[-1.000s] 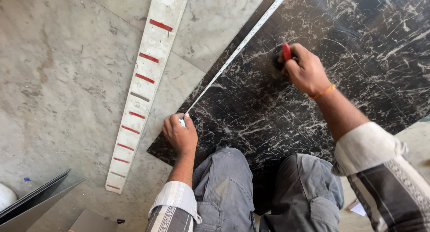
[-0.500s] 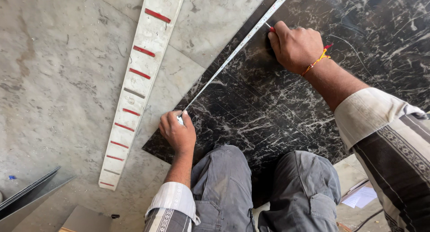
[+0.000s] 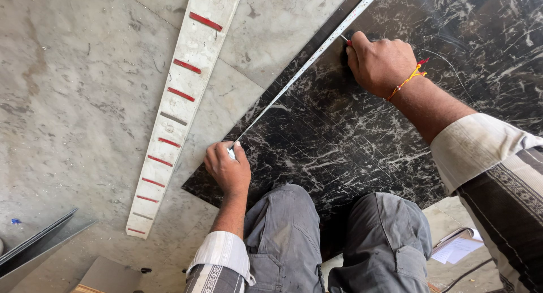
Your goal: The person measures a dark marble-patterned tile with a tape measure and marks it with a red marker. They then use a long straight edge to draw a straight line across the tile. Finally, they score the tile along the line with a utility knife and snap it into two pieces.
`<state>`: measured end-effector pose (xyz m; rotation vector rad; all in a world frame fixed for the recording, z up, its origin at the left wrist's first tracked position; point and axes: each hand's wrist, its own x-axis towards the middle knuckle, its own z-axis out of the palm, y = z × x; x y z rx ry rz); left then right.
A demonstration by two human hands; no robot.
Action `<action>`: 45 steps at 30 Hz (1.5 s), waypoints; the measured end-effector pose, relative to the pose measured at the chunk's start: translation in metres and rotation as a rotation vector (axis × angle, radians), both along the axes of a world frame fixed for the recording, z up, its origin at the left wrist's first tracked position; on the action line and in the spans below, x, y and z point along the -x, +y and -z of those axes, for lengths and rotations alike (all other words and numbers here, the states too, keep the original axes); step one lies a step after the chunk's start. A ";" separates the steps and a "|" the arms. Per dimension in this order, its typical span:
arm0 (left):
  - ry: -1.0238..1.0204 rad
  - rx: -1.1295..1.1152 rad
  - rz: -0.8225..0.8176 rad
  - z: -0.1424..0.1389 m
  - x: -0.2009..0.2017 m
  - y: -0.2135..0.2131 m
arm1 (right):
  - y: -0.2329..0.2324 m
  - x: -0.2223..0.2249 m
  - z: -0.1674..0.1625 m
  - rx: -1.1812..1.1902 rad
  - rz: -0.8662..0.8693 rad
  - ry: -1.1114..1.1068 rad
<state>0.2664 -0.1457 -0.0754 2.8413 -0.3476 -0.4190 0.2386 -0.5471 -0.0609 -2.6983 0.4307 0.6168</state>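
My left hand [image 3: 228, 169] pinches the end of a thin white measuring tape [image 3: 308, 61], pressing it onto the black, white-veined marble slab [image 3: 350, 140]. My right hand [image 3: 380, 64] is curled tight around a small red-tipped marker [image 3: 346, 41] beside the tape, which runs taut along the slab's edge.

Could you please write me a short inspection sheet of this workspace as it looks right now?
Surface: grey stone floor, dusty.
Job's things: tape measure stretched along the edge of the black marble slab.
Clutter: pale strip with red marks; papers; dark panel.
Grippers: left hand pins the tape end; right hand on the slab, gripping something mostly hidden.
Cables: dark cord.
Surroundings: nothing seen.
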 end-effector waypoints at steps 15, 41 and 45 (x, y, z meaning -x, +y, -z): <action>0.000 0.029 -0.035 -0.004 -0.003 -0.001 | 0.002 -0.004 -0.001 -0.004 0.003 0.032; -0.112 0.063 -0.038 -0.008 -0.007 -0.004 | -0.002 0.099 -0.105 0.051 0.178 0.607; -0.127 0.111 -0.021 -0.005 -0.006 -0.002 | 0.026 0.246 -0.109 -0.032 0.409 0.712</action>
